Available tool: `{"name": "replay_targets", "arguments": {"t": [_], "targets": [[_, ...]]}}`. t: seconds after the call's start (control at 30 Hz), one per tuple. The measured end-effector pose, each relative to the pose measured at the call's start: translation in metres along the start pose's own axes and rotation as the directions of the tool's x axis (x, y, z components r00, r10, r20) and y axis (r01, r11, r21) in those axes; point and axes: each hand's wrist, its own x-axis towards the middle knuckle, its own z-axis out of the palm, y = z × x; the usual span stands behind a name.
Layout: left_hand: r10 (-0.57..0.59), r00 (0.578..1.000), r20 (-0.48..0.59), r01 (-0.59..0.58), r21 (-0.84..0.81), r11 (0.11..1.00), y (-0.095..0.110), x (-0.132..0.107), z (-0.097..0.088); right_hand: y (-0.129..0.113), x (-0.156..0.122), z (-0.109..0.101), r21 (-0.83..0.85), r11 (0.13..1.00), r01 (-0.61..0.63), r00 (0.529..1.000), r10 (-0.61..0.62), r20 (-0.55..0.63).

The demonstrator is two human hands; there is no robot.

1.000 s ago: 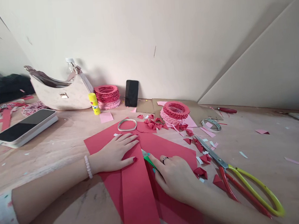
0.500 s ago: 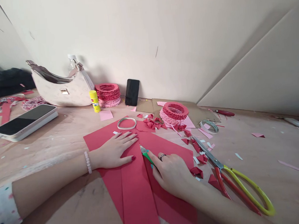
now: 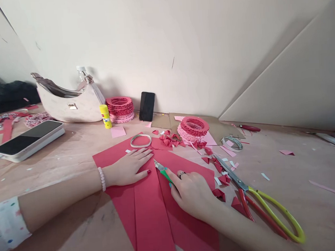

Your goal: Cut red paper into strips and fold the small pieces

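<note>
Clenched around a green craft knife (image 3: pixel 164 176), the right hand (image 3: pixel 192 194) holds its tip near the left hand (image 3: pixel 126 168), which lies flat on red card (image 3: pixel 151 218) at lower centre. Caution: slippage could cut the left hand.

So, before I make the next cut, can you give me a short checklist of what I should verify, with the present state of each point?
Left hand flat on the red paper sheet: ok.
Right hand on the green-handled craft knife: ok.
Left fingertips well away from the blade tip: not ok, they look very close.
Scissors lying off the sheet: ok.
Blade sharpness: cannot tell.
</note>
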Motion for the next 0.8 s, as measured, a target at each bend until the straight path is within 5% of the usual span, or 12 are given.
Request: {"name": "replay_targets", "arguments": {"t": [0.53, 0.8], "targets": [[0.01, 0.992, 0.126, -0.01, -0.006, 1.0, -0.007, -0.011, -0.012, 0.0, 0.005, 0.005, -0.015, 1.0, 0.016, 1.0, -0.016, 0.008], [-0.066, 0.993, 0.097, 0.062, 0.039, 0.997, 0.003, 0.009, -0.003, 0.0, 0.005, 0.007, -0.014, 1.0, 0.007, 1.0, -0.007, 0.012]]}}
